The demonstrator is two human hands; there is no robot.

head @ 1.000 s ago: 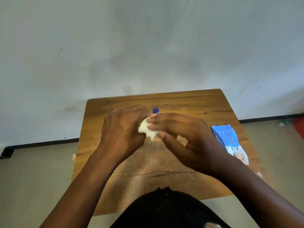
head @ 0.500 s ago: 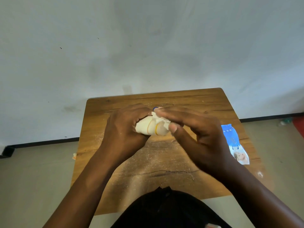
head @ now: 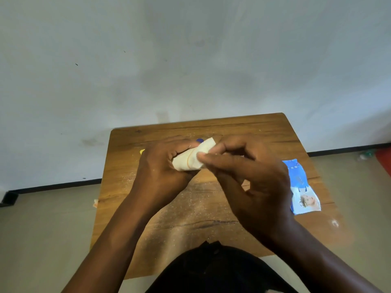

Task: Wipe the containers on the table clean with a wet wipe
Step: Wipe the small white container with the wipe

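Note:
Above the middle of the wooden table, my left hand grips a small white container with an orange ring, lying on its side. A white wet wipe is wrapped over the container's right end. My right hand pinches the wipe against that end with thumb and fingertips. Just behind the hands a blue cap peeks out; what it belongs to is hidden.
A blue wet-wipe pack lies near the table's right edge. A small yellow object shows left of my left hand. The tabletop is dusty. A grey wall stands close behind the table, with floor on either side.
The container has turned in my left hand and more of it shows. My right hand's fingers have shifted along its right end with the wipe.

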